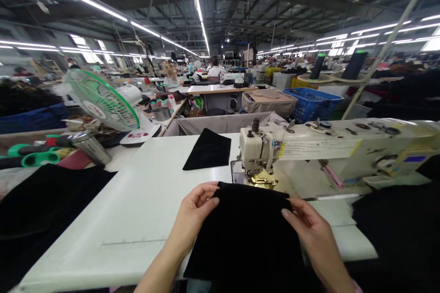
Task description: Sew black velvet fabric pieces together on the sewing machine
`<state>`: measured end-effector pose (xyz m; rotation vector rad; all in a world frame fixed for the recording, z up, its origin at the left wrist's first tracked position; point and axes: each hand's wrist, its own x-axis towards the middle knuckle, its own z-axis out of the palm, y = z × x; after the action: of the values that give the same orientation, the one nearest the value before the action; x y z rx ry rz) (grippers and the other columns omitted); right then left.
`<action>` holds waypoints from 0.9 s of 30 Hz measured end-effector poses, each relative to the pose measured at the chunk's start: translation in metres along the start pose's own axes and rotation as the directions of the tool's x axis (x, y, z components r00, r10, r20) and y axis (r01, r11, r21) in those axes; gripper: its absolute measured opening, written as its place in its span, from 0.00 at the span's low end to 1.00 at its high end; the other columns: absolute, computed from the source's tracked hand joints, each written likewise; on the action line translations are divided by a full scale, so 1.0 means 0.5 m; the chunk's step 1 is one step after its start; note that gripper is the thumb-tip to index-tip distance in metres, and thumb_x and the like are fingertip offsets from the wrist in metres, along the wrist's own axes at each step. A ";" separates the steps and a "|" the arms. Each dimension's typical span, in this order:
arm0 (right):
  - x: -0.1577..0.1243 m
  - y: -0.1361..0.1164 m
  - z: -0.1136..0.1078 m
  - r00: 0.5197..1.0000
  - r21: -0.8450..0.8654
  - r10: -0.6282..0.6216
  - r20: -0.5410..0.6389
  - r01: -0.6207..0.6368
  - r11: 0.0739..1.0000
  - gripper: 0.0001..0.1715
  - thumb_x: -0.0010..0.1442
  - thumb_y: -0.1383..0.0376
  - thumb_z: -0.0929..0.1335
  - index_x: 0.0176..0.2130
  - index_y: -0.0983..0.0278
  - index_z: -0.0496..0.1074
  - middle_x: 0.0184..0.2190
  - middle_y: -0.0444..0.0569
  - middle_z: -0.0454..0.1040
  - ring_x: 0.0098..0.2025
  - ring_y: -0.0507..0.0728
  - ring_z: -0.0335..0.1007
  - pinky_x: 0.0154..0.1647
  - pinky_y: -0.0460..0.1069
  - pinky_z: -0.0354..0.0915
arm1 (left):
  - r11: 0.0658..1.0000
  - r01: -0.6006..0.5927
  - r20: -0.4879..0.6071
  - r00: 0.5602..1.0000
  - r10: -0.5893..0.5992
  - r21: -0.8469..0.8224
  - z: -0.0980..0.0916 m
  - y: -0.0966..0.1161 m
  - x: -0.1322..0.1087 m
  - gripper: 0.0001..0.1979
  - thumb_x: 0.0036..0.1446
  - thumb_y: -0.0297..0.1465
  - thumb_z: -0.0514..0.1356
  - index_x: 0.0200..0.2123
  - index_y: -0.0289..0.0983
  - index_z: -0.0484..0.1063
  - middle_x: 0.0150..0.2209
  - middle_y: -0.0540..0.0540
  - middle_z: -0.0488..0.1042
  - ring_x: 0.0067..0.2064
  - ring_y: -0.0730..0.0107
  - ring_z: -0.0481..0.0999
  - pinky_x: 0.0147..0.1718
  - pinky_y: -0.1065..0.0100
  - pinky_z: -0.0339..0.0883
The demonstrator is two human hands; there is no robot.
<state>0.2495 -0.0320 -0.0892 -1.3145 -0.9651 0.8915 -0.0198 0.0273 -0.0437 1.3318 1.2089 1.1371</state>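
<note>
Between my two hands a black fabric panel (252,238) is stretched out, its lower part hanging toward me past the table edge. My left hand (199,203) pinches its upper left corner with thumb and fingers. At the upper right corner my right hand (305,219) grips the cloth the same way. Just beyond the panel's top edge stands the head of a white sewing machine (256,146); its presser foot area shows partly above the cloth. A second, smaller black fabric piece (208,150) lies flat on the white table (147,201), left of the machine.
A green and white fan (103,100) stands at the back left, near a steel flask (90,147) and thread spools (37,155). Dark cloth (44,210) covers the left side, more (398,233) the right. Thread cones (354,65) and a blue basket (314,103) are behind the machine.
</note>
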 end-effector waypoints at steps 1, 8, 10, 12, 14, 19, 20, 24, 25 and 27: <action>-0.006 -0.003 -0.005 0.999 -0.014 0.007 -0.035 -0.007 1.000 0.22 0.51 0.51 0.76 0.41 0.62 0.79 0.39 0.51 0.82 0.41 0.62 0.79 0.43 0.51 0.74 | 0.997 0.013 0.003 1.000 -0.013 -0.077 0.002 0.008 -0.010 0.10 0.47 0.35 0.68 0.35 0.40 0.79 0.54 0.45 0.77 0.49 0.59 0.78 0.51 0.63 0.70; -0.011 -0.017 -0.017 0.970 -0.128 0.040 -0.241 -0.073 0.989 0.31 0.44 0.43 0.76 0.38 0.63 0.81 0.40 0.52 0.83 0.45 0.65 0.78 0.51 0.54 0.72 | 0.985 -0.008 -0.081 0.997 -0.006 -0.171 0.013 0.034 -0.041 0.10 0.52 0.40 0.69 0.34 0.40 0.84 0.47 0.45 0.80 0.51 0.59 0.76 0.53 0.68 0.66; -0.011 -0.020 -0.015 0.964 -0.077 0.076 -0.253 -0.098 0.992 0.31 0.43 0.43 0.76 0.38 0.63 0.82 0.41 0.51 0.83 0.47 0.64 0.78 0.53 0.53 0.71 | 0.977 0.023 -0.090 0.995 -0.042 -0.211 0.015 0.037 -0.044 0.12 0.50 0.41 0.71 0.33 0.39 0.84 0.45 0.45 0.81 0.49 0.60 0.77 0.51 0.68 0.67; -0.012 -0.024 -0.013 0.959 0.034 0.122 -0.257 -0.118 0.992 0.30 0.40 0.45 0.78 0.38 0.63 0.82 0.41 0.50 0.83 0.47 0.64 0.77 0.52 0.52 0.72 | 0.964 0.068 -0.125 0.987 -0.103 -0.259 0.017 0.042 -0.045 0.14 0.45 0.41 0.74 0.32 0.37 0.83 0.42 0.44 0.82 0.46 0.61 0.77 0.48 0.68 0.67; -0.014 -0.030 -0.009 0.953 0.173 0.177 -0.247 -0.137 0.975 0.29 0.38 0.48 0.80 0.37 0.63 0.82 0.40 0.50 0.83 0.47 0.63 0.78 0.48 0.51 0.74 | 0.945 0.116 -0.173 0.969 -0.175 -0.305 0.021 0.048 -0.045 0.17 0.39 0.41 0.76 0.31 0.37 0.83 0.38 0.44 0.82 0.41 0.63 0.77 0.44 0.68 0.68; -0.021 -0.047 -0.004 0.933 0.375 0.290 -0.213 -0.196 0.906 0.27 0.33 0.55 0.83 0.34 0.61 0.82 0.36 0.45 0.82 0.42 0.55 0.78 0.41 0.40 0.73 | 0.921 0.165 -0.195 0.950 -0.245 -0.353 0.029 0.059 -0.043 0.20 0.35 0.41 0.77 0.30 0.36 0.81 0.31 0.46 0.81 0.33 0.69 0.75 0.35 0.71 0.66; -0.022 -0.049 -0.005 0.932 0.388 0.296 -0.208 -0.199 0.900 0.27 0.32 0.56 0.84 0.34 0.61 0.82 0.35 0.44 0.82 0.41 0.53 0.77 0.41 0.39 0.72 | 0.923 0.163 -0.196 0.950 -0.241 -0.348 0.030 0.059 -0.043 0.20 0.35 0.40 0.77 0.30 0.36 0.81 0.30 0.47 0.80 0.32 0.70 0.74 0.35 0.71 0.66; -0.021 -0.046 -0.007 0.941 0.372 0.279 -0.192 -0.193 0.908 0.27 0.33 0.55 0.84 0.34 0.61 0.82 0.36 0.45 0.82 0.42 0.53 0.76 0.43 0.38 0.70 | 0.932 0.144 -0.216 0.950 -0.224 -0.332 0.031 0.056 -0.040 0.19 0.35 0.40 0.77 0.29 0.36 0.81 0.29 0.49 0.79 0.32 0.72 0.73 0.35 0.73 0.66; -0.019 -0.042 -0.008 0.943 0.356 0.274 -0.191 -0.193 0.914 0.27 0.33 0.54 0.84 0.35 0.61 0.82 0.36 0.45 0.82 0.42 0.54 0.76 0.44 0.40 0.71 | 0.934 0.142 -0.222 0.949 -0.222 -0.329 0.031 0.055 -0.039 0.19 0.35 0.40 0.77 0.29 0.36 0.80 0.29 0.49 0.79 0.32 0.73 0.73 0.35 0.74 0.66; -0.016 -0.036 -0.010 0.949 0.314 0.253 -0.188 -0.186 0.931 0.28 0.35 0.52 0.83 0.36 0.62 0.83 0.37 0.48 0.82 0.44 0.56 0.76 0.47 0.44 0.71 | 0.938 0.130 -0.238 0.948 -0.213 -0.320 0.032 0.057 -0.035 0.18 0.34 0.39 0.77 0.27 0.35 0.80 0.27 0.50 0.78 0.30 0.75 0.72 0.33 0.75 0.66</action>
<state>0.2510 -0.0422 -0.0717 -1.2501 -0.4900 0.9901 -0.0027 0.0077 -0.0175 0.8415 1.2589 1.3433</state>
